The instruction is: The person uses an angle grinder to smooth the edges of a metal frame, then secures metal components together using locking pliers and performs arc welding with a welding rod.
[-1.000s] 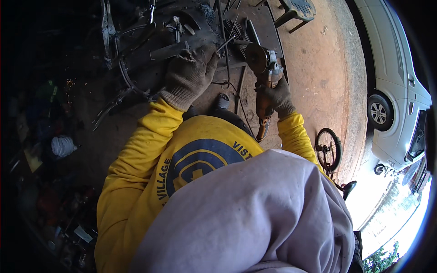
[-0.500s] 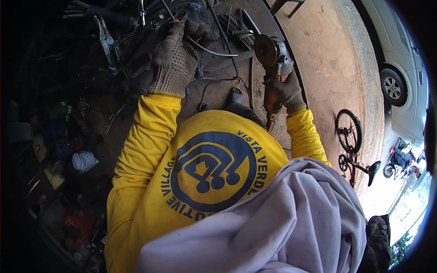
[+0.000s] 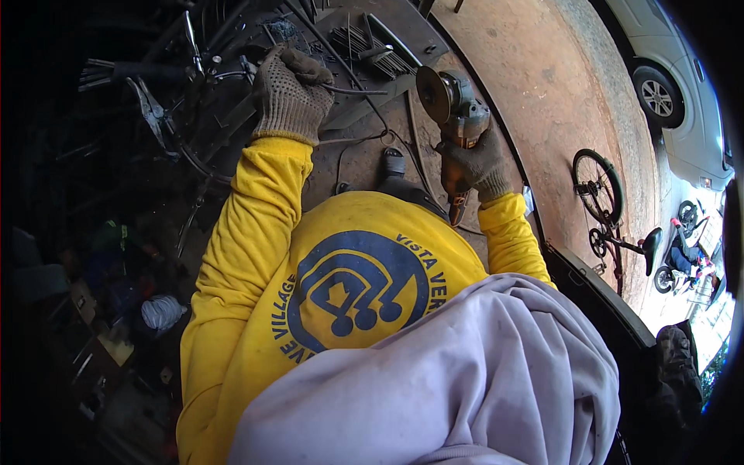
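Wrapped grips: right gloved hand point(image 3: 480, 160) around one angle grinder point(image 3: 467, 124), left gloved hand point(image 3: 293, 93) around one thin metal rod point(image 3: 358, 91), now flatter than a moment ago, its free end consequently facing the grinder's disc point(image 3: 435, 94).

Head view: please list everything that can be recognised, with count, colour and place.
Worktable: one, dark, upper middle
Thin rods: many, grey, on worktable
Angle grinder: one, orange and grey, right of middle
Metal rod: one, grey, upper middle
Pliers-like tool: one, metallic, upper left
Bicycle: one, dark, right
Vehicle: one, whitish, upper right
Motorcycle: at least one, dark, far right
Crumpled bundle: one, whitish, lower left
Far left: too dark to count
Pale cloth: one, lilac-grey, lower middle
Shirt: one, yellow, middle
Left hand: one, grey-brown glove, gripping metal rod
Right hand: one, grey-brown glove, on grinder
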Motion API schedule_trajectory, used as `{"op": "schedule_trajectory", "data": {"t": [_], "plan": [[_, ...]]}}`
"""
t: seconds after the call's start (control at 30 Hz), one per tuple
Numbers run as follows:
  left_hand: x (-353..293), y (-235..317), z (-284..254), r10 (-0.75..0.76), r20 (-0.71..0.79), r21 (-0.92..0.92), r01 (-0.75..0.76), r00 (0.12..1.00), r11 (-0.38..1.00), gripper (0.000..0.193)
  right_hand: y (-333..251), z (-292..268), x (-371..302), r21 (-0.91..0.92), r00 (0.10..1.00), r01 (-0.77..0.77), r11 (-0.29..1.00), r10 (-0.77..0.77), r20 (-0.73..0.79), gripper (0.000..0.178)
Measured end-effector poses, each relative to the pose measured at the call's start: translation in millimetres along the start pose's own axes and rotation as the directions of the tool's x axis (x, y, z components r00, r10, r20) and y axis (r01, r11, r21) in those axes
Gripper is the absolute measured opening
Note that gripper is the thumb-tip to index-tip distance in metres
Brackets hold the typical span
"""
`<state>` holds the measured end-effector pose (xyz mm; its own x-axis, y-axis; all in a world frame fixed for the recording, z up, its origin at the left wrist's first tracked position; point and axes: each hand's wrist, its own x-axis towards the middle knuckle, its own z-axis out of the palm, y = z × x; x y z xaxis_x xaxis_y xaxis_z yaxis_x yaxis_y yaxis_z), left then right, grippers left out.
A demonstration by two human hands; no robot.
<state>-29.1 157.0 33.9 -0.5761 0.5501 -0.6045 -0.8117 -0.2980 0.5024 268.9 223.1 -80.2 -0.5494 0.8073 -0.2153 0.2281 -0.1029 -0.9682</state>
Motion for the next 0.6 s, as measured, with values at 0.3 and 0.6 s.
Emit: {"op": "schedule_trajectory", "data": {"t": [0.3, 0.6], "plan": [[11.4, -9.7, -14.1, 0.01, 0.028, 0.04, -0.011, 1.0, 0.999, 0.029, -19.5, 12.2, -8.3, -0.103, 0.999, -0.016, 0.995, 0.012, -0.039, 0.093], [11.0, -5.8, -37.4, 0.082, 0.054, -0.042, -0.08, 0.995, 0.996, 0.028, -24.9, 22.5, -5.9, -0.155, 0.999, -0.037, 0.987, 0.039, 0.013, 0.09]]}}
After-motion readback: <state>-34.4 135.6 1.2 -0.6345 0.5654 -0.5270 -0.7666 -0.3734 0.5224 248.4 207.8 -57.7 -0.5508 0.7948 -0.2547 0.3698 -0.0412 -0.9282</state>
